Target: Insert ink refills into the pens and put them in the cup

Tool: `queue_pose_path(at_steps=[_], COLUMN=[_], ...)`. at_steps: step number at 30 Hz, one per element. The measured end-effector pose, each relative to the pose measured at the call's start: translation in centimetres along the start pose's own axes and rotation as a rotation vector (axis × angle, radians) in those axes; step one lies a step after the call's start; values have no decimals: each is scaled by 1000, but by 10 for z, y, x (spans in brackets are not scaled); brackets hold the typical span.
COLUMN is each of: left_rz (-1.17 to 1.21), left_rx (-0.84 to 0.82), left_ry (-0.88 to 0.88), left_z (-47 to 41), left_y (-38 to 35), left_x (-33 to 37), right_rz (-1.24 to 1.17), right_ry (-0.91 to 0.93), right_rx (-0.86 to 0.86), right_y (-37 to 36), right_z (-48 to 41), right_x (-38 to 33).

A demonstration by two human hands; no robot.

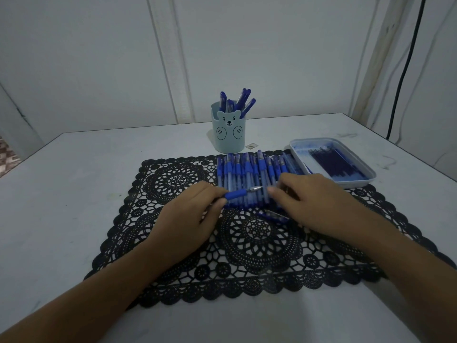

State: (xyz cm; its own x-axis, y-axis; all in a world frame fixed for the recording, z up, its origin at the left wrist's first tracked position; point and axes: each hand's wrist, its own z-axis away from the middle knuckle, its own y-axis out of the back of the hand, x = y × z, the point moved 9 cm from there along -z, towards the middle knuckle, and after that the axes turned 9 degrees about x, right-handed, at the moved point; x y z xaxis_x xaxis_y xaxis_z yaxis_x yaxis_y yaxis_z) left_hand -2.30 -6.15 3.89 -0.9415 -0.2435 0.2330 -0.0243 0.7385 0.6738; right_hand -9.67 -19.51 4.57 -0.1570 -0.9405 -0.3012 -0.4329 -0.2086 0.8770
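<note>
My left hand (191,214) grips a blue pen (241,193) by its barrel, tip pointing right. My right hand (309,201) hovers just right of the tip, fingers curled toward it; whether they hold anything I cannot tell. Behind both hands a row of several blue pens (249,172) lies on the black lace mat (247,246). A pen part (273,215) lies on the mat under my right hand. The light blue bear cup (227,133) stands behind the row with several pens (237,101) in it. A tray (296,147) at the right holds dark ink refills (333,164).
The white table (74,184) extends to the left and in front of the mat. A small scrap (251,145) lies beside the cup. A wall stands close behind, with a black cable (405,70) hanging at the right.
</note>
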Motion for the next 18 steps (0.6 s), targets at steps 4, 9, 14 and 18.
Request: queue_pose_path(at_steps=[4, 9, 14, 18], left_rz=[21, 12, 12, 19], left_rx=[14, -4, 2, 5], left_ry=[43, 38, 41, 43], left_z=[0, 1, 0, 1], left_y=[0, -2, -1, -1], left_x=[-8, -7, -7, -8], right_rz=[230, 89, -253, -440], right_ry=[95, 101, -14, -89], right_rx=[-149, -172, -40, 97], right_y=[-14, -17, 5, 17], right_z=[4, 7, -1, -6], right_x=[3, -2, 1, 9])
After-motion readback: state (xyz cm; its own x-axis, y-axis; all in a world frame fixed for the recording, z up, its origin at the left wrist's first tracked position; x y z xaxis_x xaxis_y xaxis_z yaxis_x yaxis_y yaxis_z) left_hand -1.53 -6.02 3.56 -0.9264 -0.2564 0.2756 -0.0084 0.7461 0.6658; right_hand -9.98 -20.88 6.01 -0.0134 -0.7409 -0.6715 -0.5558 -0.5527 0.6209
